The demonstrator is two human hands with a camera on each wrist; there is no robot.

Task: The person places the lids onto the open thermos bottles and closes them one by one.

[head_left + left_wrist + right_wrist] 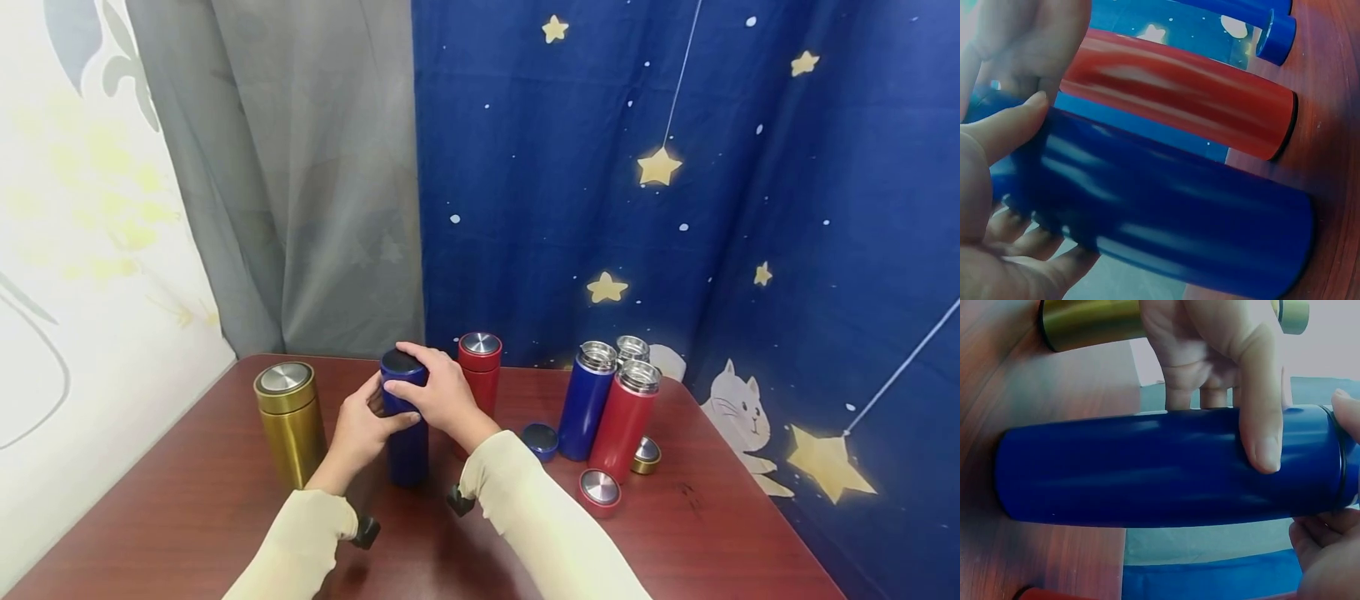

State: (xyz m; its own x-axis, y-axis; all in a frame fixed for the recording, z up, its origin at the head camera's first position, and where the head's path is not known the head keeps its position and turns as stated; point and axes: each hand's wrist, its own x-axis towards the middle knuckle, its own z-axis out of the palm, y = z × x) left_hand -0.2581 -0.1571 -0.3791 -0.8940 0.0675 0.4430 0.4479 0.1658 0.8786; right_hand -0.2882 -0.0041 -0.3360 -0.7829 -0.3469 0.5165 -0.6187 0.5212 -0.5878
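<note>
A blue thermos bottle [408,454] with a dark-topped blue lid [401,362] stands upright on the table between both hands. My left hand [360,429] grips its body below the lid, thumb across the near side and fingers round the far side, as the right wrist view also shows. Higher up, my right hand [442,387] holds the lid between thumb and fingers. In the right wrist view a thin dark seam [1342,462] runs between body and lid. Just behind my right hand stands a red thermos bottle [480,367] with its silver-topped lid on.
A lidded gold thermos [288,425] stands at the left. On the right, an uncapped blue bottle [585,404], an uncapped red bottle [624,421] and another open bottle [633,347] cluster together. Around them lie a blue lid [540,440], a red lid [599,492] and a gold lid [646,456].
</note>
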